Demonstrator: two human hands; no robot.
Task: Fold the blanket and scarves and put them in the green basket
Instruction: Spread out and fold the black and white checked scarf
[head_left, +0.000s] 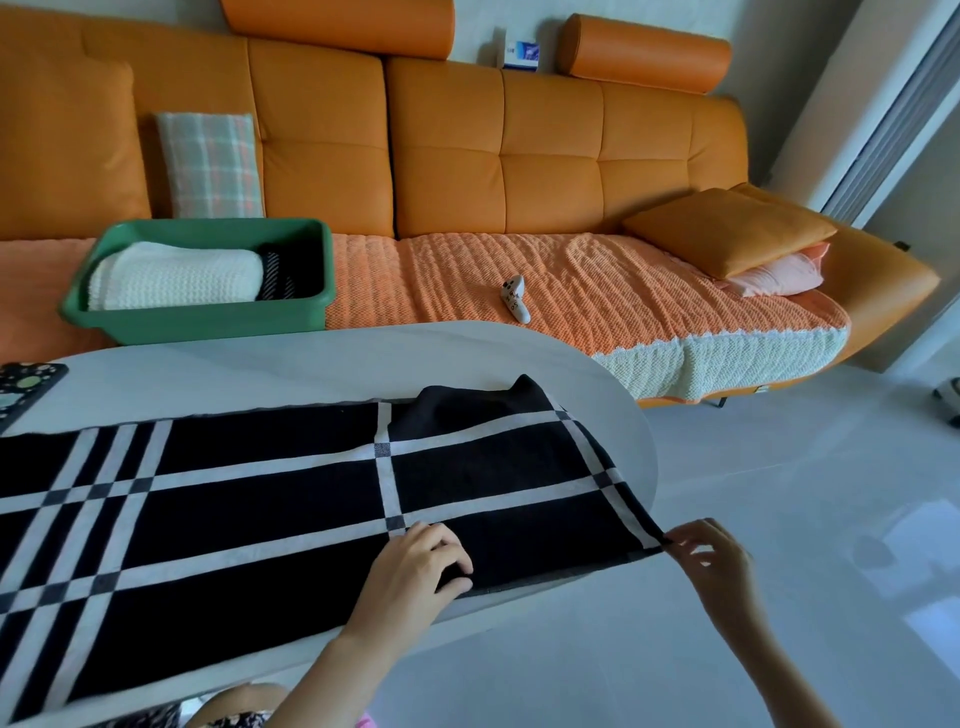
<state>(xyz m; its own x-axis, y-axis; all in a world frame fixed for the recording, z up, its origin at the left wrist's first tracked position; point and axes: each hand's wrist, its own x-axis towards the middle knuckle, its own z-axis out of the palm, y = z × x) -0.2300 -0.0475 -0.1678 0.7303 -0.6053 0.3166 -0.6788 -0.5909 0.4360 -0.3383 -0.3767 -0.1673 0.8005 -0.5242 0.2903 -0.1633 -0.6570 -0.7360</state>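
Two hands hold the black plaid scarf (260, 512) on the table (311, 364). Left hand (415, 566) grips its near edge; right hand (717, 566) pinches its right corner.

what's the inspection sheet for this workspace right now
surface: pale oval table, black-and-white scarf spread along it
job's things: green basket on the sofa holds a folded white blanket and a dark striped scarf
clutter: patterned case at the table's left edge; white controller on the sofa
hands: left hand grips the black-and-white scarf's near edge; right hand pinches its corner
cables: nothing seen
surroundings: orange sofa, plaid cushion, glossy floor
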